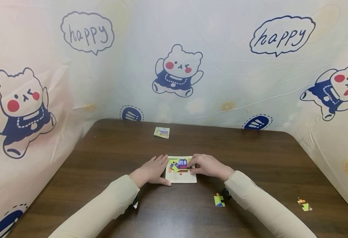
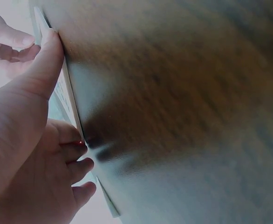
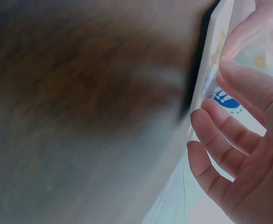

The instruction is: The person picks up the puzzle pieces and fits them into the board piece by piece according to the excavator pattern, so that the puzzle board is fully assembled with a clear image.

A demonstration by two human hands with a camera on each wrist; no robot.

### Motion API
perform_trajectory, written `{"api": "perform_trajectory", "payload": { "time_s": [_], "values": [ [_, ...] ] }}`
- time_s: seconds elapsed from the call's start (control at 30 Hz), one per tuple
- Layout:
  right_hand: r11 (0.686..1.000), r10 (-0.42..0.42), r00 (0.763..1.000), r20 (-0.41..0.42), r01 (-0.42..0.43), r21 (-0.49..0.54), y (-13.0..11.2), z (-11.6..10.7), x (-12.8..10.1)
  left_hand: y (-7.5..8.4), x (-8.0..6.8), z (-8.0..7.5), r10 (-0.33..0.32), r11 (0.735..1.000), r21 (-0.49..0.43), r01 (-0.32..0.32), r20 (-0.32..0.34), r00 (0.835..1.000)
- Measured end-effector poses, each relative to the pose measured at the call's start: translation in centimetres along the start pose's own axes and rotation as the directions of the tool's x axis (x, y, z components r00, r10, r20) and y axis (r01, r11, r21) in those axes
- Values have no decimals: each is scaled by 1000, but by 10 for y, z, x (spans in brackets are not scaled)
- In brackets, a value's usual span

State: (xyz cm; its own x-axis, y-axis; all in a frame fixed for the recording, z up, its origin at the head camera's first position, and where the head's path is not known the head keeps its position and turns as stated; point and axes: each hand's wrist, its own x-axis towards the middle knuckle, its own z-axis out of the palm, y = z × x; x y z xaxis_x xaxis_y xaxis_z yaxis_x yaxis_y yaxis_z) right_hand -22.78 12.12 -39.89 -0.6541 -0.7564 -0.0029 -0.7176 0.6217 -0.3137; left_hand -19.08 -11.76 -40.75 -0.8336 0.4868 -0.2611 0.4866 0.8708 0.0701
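With the left hand [image 1: 151,172] lying flat-fingered against the puzzle tray [image 1: 181,178], steadying it, the right hand [image 1: 208,165], fingers curled, best presses its piece down evenly until flush.

Small card [image 1: 161,132], perhaps a picture, lies far back.

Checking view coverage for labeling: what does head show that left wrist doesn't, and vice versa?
Head only: the right hand resting fingers on the puzzle board, whose excavator picture is partly filled; a small card at the far side of the table; loose pieces near the right sleeve and at the table's right edge; the printed backdrop.
Left wrist only: a close, blurred look at the board's thin edge, with the thumb lying along it.
Both: the left hand at the board's left side, and the dark wood table.
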Motion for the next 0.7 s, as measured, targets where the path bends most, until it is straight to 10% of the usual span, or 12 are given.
{"api": "perform_trajectory", "payload": {
  "time_s": [0.7],
  "values": [
    [988,43,998,56,-51,147,7,-7,-78,1,0,1,1,1000,-15,-1,4,1000]
  ]
}}
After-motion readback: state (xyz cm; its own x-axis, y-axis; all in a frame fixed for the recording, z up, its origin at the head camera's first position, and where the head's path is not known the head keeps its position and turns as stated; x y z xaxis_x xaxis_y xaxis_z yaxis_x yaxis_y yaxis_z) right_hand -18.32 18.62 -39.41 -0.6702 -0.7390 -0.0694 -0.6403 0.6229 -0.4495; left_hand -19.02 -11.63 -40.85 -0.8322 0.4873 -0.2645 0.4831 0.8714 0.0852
